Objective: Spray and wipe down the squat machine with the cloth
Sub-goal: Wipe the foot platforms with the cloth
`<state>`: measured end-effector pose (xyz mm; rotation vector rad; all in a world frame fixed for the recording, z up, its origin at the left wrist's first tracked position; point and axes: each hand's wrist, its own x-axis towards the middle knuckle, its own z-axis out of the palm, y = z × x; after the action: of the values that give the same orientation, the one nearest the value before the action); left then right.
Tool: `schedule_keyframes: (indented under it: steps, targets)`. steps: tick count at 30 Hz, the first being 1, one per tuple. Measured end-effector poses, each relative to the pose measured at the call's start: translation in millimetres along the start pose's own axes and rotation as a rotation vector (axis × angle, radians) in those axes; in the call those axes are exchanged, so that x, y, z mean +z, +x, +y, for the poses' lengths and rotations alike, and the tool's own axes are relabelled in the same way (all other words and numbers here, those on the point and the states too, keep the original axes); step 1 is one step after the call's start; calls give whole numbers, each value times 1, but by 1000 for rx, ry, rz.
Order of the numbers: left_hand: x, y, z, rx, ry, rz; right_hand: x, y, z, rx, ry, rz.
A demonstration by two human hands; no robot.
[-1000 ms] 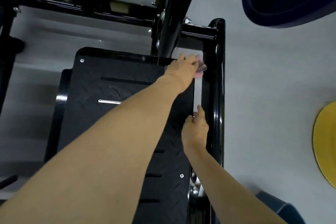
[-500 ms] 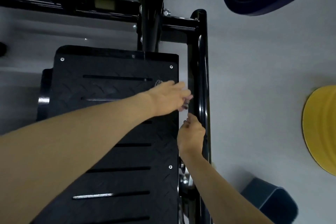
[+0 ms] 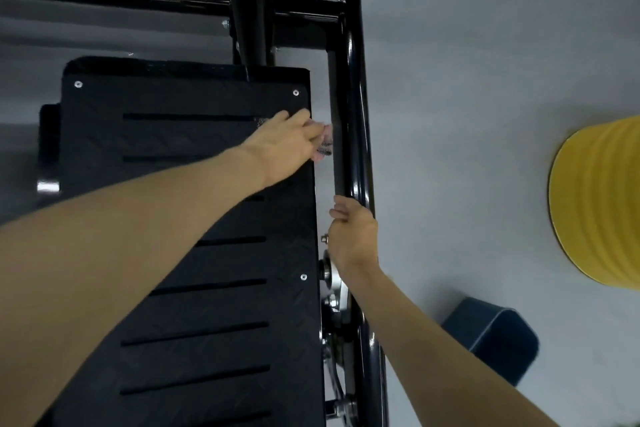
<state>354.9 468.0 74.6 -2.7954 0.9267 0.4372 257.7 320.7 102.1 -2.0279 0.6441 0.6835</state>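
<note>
The left grip (image 3: 287, 146) clenches the cloth (image 3: 325, 144), bunched past its fingertips at the footplate's (image 3: 156, 97) right edge, in the narrow gap before the black frame tube (image 3: 353, 114). Nearer the person along that tube, the right grip (image 3: 353, 236) rests on it; whether its fingers close round it cannot be told. Open grey floor (image 3: 467, 149) lies beyond the tube.

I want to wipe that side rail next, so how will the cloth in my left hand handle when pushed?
Probably floppy: the cloth bunches and droops past the fingers of the left hand. Likely light, being small and mostly hidden under one hand. Its mesh-looking face may drag rather than slip on the glossy frame tube.
</note>
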Motion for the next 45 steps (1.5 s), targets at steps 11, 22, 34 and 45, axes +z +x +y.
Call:
schedule_keyframes:
  steps: [11,22,34,45]
  targets:
    - [8,-109,119,442,56,-106,-8,-63,39,-197,-352,112]
    - [3,-124,161,91,-39,-157,-13,-116,91,-147,-364,163]
    - [6,-157,193,299,56,-202,-12,-172,137,-12,-234,37]
    - [31,-246,328,298,-209,-284,-25,-215,173,51,-286,126]
